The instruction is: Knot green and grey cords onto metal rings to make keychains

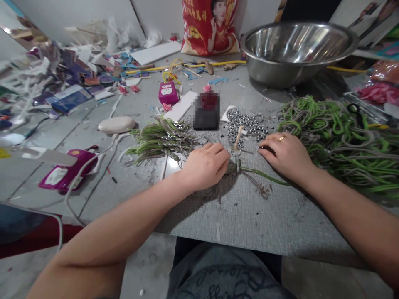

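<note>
My left hand (208, 164) is closed on the table, its fingers curled around the near end of a green and grey cord. Beside its fingertips stands a short wooden stick (238, 138) with a metal ring (236, 153) at its foot. The cord's green strand (264, 175) runs right across the table toward my right wrist. My right hand (285, 155), wearing a ring, rests with thumb and fingers bent together at the edge of a pile of small metal rings (245, 124); something dark between the fingertips is too small to name.
A bundle of corded pieces with metal rings (165, 139) lies left; a heap of green and grey cords (339, 141) lies right. Behind are a phone (206, 120), a steel basin (296, 54), a red bag (210, 31) and scraps (71, 74). A white cable (90, 162) crosses the left.
</note>
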`<state>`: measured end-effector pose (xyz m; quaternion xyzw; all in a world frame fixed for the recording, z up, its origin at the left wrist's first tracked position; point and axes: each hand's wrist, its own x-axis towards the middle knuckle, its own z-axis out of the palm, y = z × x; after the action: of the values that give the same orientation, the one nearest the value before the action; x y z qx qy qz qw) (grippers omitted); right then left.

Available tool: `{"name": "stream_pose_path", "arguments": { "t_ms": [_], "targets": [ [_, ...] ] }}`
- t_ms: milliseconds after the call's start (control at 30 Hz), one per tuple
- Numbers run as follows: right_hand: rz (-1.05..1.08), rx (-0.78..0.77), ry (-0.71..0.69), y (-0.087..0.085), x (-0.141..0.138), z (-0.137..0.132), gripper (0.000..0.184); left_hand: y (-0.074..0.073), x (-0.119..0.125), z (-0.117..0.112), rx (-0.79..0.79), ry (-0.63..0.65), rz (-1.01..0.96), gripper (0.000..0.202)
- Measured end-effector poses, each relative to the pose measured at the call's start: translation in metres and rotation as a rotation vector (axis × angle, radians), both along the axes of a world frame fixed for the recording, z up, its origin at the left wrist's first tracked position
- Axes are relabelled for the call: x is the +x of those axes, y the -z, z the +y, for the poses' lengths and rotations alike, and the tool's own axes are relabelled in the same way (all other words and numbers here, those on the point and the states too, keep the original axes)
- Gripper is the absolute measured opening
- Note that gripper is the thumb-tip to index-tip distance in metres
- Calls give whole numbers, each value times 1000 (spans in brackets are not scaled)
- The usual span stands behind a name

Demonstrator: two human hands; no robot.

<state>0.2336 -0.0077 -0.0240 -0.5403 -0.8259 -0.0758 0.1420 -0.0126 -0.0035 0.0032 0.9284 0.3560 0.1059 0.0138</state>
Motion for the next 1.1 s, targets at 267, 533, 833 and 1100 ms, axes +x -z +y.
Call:
{"name": "stream_pose_path", "arguments": {
  "t_ms": [267,533,833,1100],
  "targets": [
    [-156,3,95,-12,-4,-8,35,7,-3,1,63,164,-34,28],
    [255,-95,-168,-20,-29,-35,26,-1,-3,-2,96,363,-26,28],
    [260,-223,-225,-5,-51,-46,29,6,0,-3,79,437,46,23],
    [183,-225,-277,-15,-44,-51,21,5,-1,-2,63,413,43,22]
  ]
}}
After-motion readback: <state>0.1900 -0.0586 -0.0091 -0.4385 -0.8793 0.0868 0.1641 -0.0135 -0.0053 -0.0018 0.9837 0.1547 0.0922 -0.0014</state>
